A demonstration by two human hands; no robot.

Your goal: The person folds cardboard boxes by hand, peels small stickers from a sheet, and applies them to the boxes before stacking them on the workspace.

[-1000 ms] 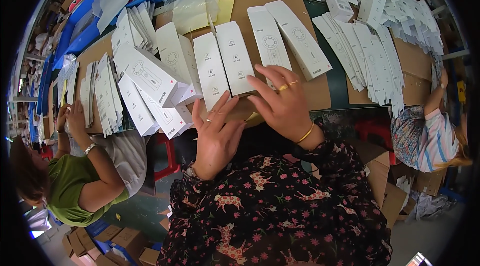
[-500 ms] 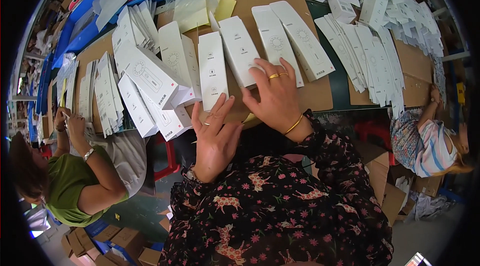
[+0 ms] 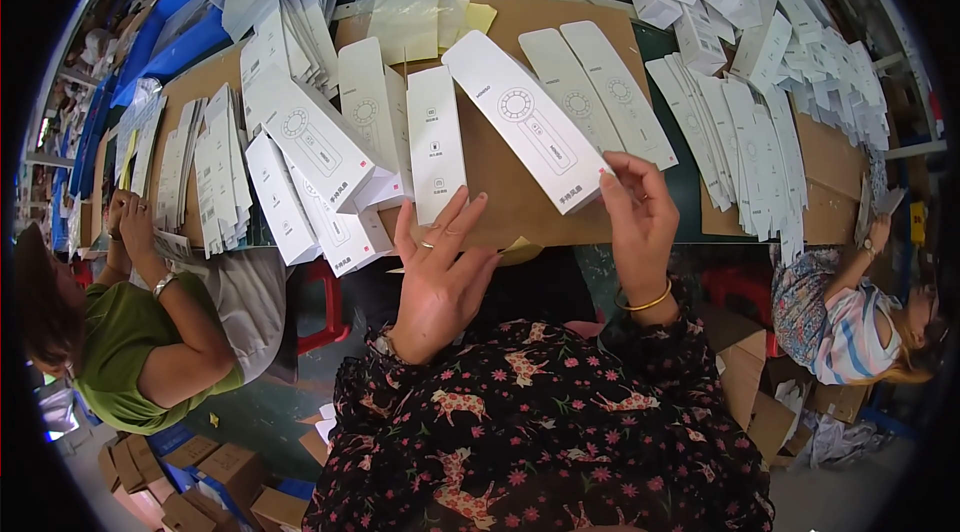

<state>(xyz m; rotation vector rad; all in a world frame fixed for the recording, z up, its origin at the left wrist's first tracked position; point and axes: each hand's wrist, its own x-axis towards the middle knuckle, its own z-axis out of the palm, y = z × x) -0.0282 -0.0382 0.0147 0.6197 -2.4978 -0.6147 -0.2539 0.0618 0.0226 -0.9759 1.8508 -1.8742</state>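
Note:
My right hand [image 3: 641,217] grips the lower right corner of a long white box [image 3: 530,122], its thumb on the near end. The box lies slanted, with a line drawing of a round-headed handheld device facing up. My left hand [image 3: 443,277] has its fingers spread, fingertips at the near end of a narrower white box [image 3: 436,142] with small icons. Two more white cartons [image 3: 622,97] lie side by side beyond my right hand, partly covered by the gripped box. Left of my left hand, several formed white boxes [image 3: 310,137] are heaped across one another.
Brown cardboard [image 3: 500,227] covers the table in front of me. Flat white cartons [image 3: 715,132] fan out at right, below a pile of white boxes [image 3: 690,32]. Blue bins [image 3: 170,52] stand at far left. One person [image 3: 150,332] works at left, another [image 3: 840,302] at right.
My right hand has moved right and now grips the box's near corner. That box has turned from its icon side to its drawing side. My left hand has barely moved.

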